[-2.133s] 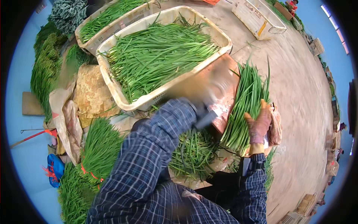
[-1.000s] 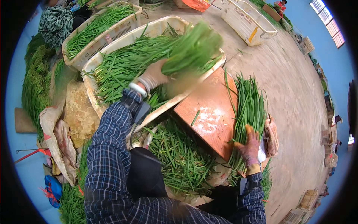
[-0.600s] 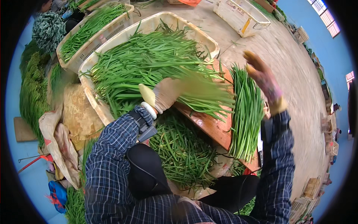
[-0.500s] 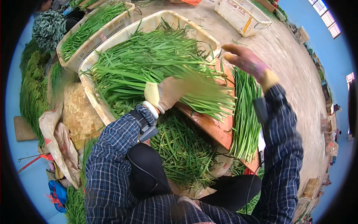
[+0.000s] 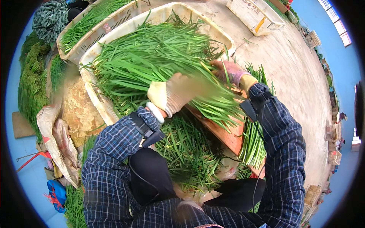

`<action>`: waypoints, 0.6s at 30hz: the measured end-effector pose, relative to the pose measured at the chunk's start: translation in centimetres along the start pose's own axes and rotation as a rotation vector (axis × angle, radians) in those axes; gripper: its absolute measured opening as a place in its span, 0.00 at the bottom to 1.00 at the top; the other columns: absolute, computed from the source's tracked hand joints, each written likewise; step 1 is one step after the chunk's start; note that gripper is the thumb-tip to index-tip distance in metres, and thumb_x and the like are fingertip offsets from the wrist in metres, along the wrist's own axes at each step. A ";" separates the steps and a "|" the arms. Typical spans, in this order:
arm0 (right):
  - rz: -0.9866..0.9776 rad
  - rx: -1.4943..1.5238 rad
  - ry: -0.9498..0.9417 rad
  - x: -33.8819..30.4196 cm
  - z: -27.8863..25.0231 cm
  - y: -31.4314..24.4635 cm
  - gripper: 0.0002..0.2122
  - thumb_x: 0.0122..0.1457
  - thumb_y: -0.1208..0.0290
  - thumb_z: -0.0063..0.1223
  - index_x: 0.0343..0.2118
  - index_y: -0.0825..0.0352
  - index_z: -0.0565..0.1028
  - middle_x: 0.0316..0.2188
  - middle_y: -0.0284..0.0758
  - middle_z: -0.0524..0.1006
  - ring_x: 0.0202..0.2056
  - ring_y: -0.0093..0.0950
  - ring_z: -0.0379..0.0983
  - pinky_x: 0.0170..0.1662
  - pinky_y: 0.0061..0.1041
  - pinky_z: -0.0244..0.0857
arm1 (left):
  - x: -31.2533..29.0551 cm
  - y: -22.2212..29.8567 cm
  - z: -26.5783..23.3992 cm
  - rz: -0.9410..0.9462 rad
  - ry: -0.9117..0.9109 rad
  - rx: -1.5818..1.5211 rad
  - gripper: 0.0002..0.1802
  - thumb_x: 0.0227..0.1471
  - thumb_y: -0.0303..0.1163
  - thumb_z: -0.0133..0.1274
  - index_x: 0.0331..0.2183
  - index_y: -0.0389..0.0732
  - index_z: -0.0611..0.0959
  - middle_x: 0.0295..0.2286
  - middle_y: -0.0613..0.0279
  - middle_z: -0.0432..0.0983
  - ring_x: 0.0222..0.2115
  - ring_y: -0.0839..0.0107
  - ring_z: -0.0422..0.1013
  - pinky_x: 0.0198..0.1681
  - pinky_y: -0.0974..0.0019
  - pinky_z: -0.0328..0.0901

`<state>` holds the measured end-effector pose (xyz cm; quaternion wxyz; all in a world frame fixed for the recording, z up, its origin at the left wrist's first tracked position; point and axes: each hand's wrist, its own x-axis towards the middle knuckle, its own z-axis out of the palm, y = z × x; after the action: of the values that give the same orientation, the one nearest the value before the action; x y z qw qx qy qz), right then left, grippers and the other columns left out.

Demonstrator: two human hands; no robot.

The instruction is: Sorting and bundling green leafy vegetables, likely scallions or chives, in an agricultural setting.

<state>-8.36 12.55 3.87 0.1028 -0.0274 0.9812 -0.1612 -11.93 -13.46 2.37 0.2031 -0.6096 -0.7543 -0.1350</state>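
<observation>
Long green garlic chives (image 5: 152, 49) fill a white plastic crate (image 5: 88, 81) in front of me. My left hand (image 5: 176, 93), in a pale glove with a yellowish cuff, closes over a bunch at the crate's near side. A blurred patch covers its fingertips. The cut ends of this bunch (image 5: 224, 110) lie on a reddish-brown board (image 5: 224, 136). My right hand (image 5: 230, 71), in a stained purplish glove, has its fingers bent around chives at the bunch's far edge. A neat bundle of chives (image 5: 254, 142) lies along the board's right side, partly hidden by my right forearm.
Loose chive leaves (image 5: 186, 152) are heaped between my knees. Another crate of chives (image 5: 76, 53) stands at the far left, near a person's patterned sleeve (image 5: 49, 21). A white crate (image 5: 253, 17) is on the floor at the far right. A pale sack (image 5: 57, 140) lies to my left.
My right hand has come down and left from above the bundle onto the chives, its fingers closing there. My left hand stays over the bunch, shifted slightly right. The view has shifted a little.
</observation>
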 end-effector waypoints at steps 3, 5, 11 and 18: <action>0.179 0.582 -0.140 -4.3 0.8 -4.9 0.16 0.57 0.66 0.44 0.48 0.65 0.69 0.37 0.43 0.76 0.38 0.33 0.72 0.45 0.31 0.64 | -1.3 -1.3 -1.8 0.012 -0.033 0.010 0.13 0.41 0.28 0.48 0.34 0.47 0.74 0.28 0.67 0.70 0.31 0.68 0.69 0.38 0.66 0.63; 0.169 0.308 -0.086 -7.4 1.9 -8.2 0.15 0.59 0.68 0.42 0.49 0.63 0.69 0.36 0.41 0.76 0.38 0.32 0.73 0.43 0.32 0.66 | -1.8 -2.1 -3.1 0.029 0.021 -0.035 0.12 0.39 0.28 0.49 0.33 0.47 0.74 0.27 0.67 0.69 0.31 0.67 0.68 0.40 0.64 0.63; 0.303 0.120 -0.262 -9.4 2.4 -8.3 0.21 0.56 0.59 0.48 0.52 0.55 0.63 0.41 0.43 0.74 0.43 0.35 0.71 0.45 0.34 0.65 | -3.8 -1.3 -1.6 0.042 0.022 0.076 0.12 0.36 0.29 0.49 0.30 0.46 0.73 0.27 0.67 0.68 0.32 0.69 0.67 0.43 0.61 0.63; 0.097 -0.105 0.303 -0.5 -2.6 -2.4 0.11 0.55 0.63 0.47 0.39 0.61 0.73 0.31 0.43 0.76 0.35 0.43 0.73 0.38 0.37 0.66 | -3.7 -1.9 -2.4 0.021 -0.063 0.061 0.12 0.36 0.29 0.48 0.31 0.47 0.73 0.26 0.67 0.67 0.32 0.68 0.66 0.42 0.64 0.62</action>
<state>-8.34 11.15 7.14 -0.0401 0.0390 0.9927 -0.1069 -12.79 -18.18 2.79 0.1989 -0.6148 -0.7578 -0.0906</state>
